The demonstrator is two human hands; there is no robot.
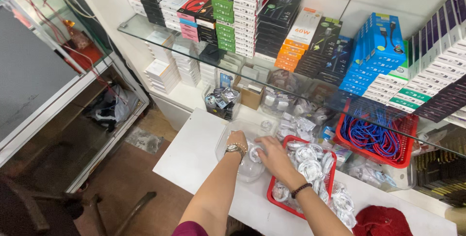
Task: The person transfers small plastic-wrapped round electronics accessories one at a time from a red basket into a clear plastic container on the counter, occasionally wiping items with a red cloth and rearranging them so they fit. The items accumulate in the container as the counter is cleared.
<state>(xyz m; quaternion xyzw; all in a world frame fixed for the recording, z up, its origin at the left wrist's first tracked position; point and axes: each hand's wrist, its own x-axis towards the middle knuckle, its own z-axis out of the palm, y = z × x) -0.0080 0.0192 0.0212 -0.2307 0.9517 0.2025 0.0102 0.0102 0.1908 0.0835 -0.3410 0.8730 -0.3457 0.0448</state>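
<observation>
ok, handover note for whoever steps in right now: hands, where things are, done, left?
Left hand: inside the clear plastic bag on the white counter, grip hidden.
Right hand: at the bag's mouth, by a white coiled cable; can't tell if it grips it.
Red tray right of the bag holds many bagged white cables.
Done: one cable at the bag; how many are inside can't be told.
Left: most cables still in the tray.

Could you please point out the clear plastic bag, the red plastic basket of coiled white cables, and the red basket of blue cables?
Clear plastic bag [225,144]: head view, its upper left edge.
Red plastic basket of coiled white cables [272,194]: head view, its near left rim.
Red basket of blue cables [405,141]: head view, its right wall.
</observation>
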